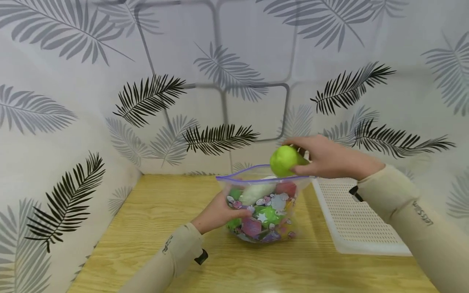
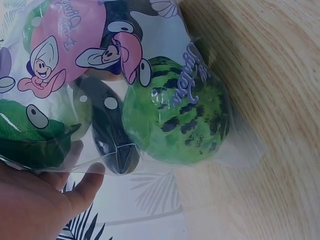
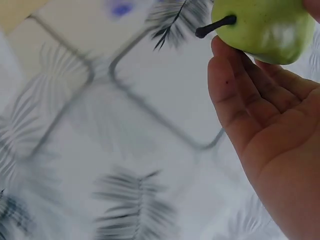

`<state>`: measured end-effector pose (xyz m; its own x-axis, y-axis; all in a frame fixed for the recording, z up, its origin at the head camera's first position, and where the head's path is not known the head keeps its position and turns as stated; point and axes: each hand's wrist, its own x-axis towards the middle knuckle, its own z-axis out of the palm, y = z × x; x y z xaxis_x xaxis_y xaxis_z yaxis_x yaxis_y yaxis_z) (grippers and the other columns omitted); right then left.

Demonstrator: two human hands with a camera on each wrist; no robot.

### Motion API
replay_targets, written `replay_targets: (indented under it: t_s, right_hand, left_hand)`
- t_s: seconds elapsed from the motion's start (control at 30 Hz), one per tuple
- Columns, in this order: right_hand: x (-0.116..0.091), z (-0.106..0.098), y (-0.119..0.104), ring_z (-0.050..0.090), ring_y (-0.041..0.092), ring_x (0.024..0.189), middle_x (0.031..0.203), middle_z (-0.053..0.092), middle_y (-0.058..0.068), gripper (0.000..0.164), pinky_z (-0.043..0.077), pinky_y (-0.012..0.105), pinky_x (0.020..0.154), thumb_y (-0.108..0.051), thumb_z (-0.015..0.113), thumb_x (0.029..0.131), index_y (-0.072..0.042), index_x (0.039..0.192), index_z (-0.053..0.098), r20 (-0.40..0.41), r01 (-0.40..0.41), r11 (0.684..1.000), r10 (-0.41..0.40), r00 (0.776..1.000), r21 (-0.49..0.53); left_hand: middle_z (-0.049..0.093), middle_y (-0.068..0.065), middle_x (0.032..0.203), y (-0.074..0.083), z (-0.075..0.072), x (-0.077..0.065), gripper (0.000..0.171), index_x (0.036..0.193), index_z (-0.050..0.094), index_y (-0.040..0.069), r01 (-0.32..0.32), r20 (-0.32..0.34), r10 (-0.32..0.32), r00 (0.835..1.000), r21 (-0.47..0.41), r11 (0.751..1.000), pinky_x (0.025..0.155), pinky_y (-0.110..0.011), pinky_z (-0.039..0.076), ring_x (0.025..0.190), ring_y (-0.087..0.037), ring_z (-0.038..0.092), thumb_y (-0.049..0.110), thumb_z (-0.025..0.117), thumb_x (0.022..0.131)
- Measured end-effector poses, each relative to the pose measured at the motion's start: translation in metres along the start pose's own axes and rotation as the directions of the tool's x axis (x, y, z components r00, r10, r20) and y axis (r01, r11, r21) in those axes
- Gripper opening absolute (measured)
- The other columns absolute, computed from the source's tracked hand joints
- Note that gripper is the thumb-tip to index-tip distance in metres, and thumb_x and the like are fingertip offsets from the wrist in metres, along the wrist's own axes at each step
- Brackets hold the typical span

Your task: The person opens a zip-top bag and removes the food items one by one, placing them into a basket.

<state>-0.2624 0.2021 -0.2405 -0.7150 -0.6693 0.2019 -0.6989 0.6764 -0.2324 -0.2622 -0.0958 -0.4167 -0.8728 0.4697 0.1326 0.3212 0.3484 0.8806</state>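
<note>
A clear zip bag (image 1: 280,202) with a purple zip and cartoon prints stands on the table, its mouth parted at the top. Several toy fruits and vegetables fill it, among them a striped watermelon (image 2: 175,115) and a long dark piece (image 2: 107,122). At the bag's left side my left hand (image 1: 216,213) grips it, thumb in front and the other fingers behind, partly hidden. Above the right part of the mouth, my right hand (image 1: 324,156) holds a green pear (image 1: 283,161) in its fingers. The pear's dark stem (image 3: 217,25) shows in the right wrist view.
On the right a white perforated tray (image 1: 335,240) lies on the wood-grain table (image 1: 168,203), partly behind the right forearm. A leaf-patterned cloth (image 1: 253,40) hangs behind the table and covers the left side.
</note>
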Motion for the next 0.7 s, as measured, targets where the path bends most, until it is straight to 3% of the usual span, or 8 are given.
replay_targets:
  t_s: [0.17, 0.27, 0.37, 0.43, 0.6, 0.63, 0.7]
  right_hand:
    - [-0.034, -0.014, 0.048, 0.056, 0.014, 0.084, 0.098, 0.064, 0.004, 0.052, 0.053, 0.037, 0.067, -0.027, 0.073, 0.083, -0.007, 0.127, 0.054, -0.068, -0.152, 0.988, 0.149, 0.986, -0.029]
    - [-0.051, -0.005, 0.087, 0.058, 0.020, 0.087, 0.100, 0.065, 0.011, 0.056, 0.053, 0.044, 0.072, -0.033, 0.071, 0.085, 0.000, 0.126, 0.053, -0.004, -0.256, 0.966, 0.256, 0.967, -0.042]
    - [-0.065, 0.017, 0.127, 0.058, 0.023, 0.087, 0.103, 0.064, 0.017, 0.061, 0.053, 0.046, 0.073, -0.038, 0.067, 0.087, 0.008, 0.125, 0.051, 0.126, -0.345, 0.937, 0.349, 0.928, -0.057]
    - [-0.075, 0.032, 0.149, 0.059, 0.022, 0.081, 0.105, 0.063, 0.021, 0.064, 0.053, 0.043, 0.066, -0.038, 0.064, 0.090, 0.012, 0.126, 0.049, 0.247, -0.406, 0.913, 0.402, 0.881, -0.040]
    - [-0.100, 0.060, 0.177, 0.051, 0.017, 0.061, 0.101, 0.060, 0.019, 0.068, 0.040, 0.026, 0.044, -0.035, 0.062, 0.091, 0.016, 0.130, 0.040, 0.495, -0.597, 0.802, 0.510, 0.703, 0.022]
    - [-0.104, 0.064, 0.179, 0.050, 0.016, 0.060, 0.100, 0.060, 0.016, 0.069, 0.037, 0.025, 0.043, -0.035, 0.063, 0.090, 0.016, 0.131, 0.040, 0.515, -0.623, 0.782, 0.527, 0.676, 0.018]
    - [-0.110, 0.070, 0.181, 0.048, 0.015, 0.058, 0.094, 0.058, 0.011, 0.070, 0.034, 0.023, 0.043, -0.035, 0.064, 0.089, 0.015, 0.131, 0.040, 0.528, -0.652, 0.758, 0.549, 0.648, 0.012]
  left_hand:
    - [0.051, -0.008, 0.123, 0.006, -0.003, -0.005, 0.078, 0.136, 0.038, 0.026, 0.014, -0.009, -0.014, 1.000, 0.014, 1.000, 0.080, -0.042, 0.051, 0.099, -0.017, 0.053, 0.046, 0.079, 0.073]
    - [0.049, -0.012, 0.128, 0.019, -0.006, -0.011, 0.077, 0.137, 0.038, 0.018, 0.001, -0.018, -0.001, 1.000, 0.004, 1.000, 0.084, -0.046, 0.049, 0.105, -0.019, 0.051, 0.039, 0.079, 0.076]
    - [0.046, -0.017, 0.131, 0.027, -0.007, -0.016, 0.076, 0.137, 0.038, 0.012, -0.016, -0.024, 0.016, 1.000, -0.007, 1.000, 0.086, -0.051, 0.048, 0.109, -0.023, 0.049, 0.033, 0.079, 0.077]
    - [0.046, -0.014, 0.132, 0.025, -0.006, -0.015, 0.077, 0.137, 0.038, 0.015, -0.008, -0.028, 0.008, 1.000, -0.002, 1.000, 0.088, -0.050, 0.047, 0.110, -0.021, 0.048, 0.035, 0.080, 0.076]
    - [0.043, -0.006, 0.136, 0.006, 0.001, -0.006, 0.078, 0.135, 0.038, 0.024, -0.009, -0.009, 0.009, 1.000, -0.001, 1.000, 0.094, -0.048, 0.044, 0.114, -0.015, 0.045, 0.044, 0.080, 0.072]
    - [0.042, -0.006, 0.137, 0.003, 0.002, -0.005, 0.079, 0.135, 0.038, 0.024, -0.017, -0.004, 0.017, 1.000, -0.001, 1.000, 0.094, -0.048, 0.044, 0.115, -0.015, 0.045, 0.045, 0.080, 0.072]
    - [0.042, -0.006, 0.138, 0.000, 0.004, -0.004, 0.079, 0.136, 0.037, 0.025, -0.025, 0.001, 0.025, 1.000, 0.000, 1.000, 0.093, -0.049, 0.044, 0.115, -0.016, 0.045, 0.046, 0.080, 0.072]
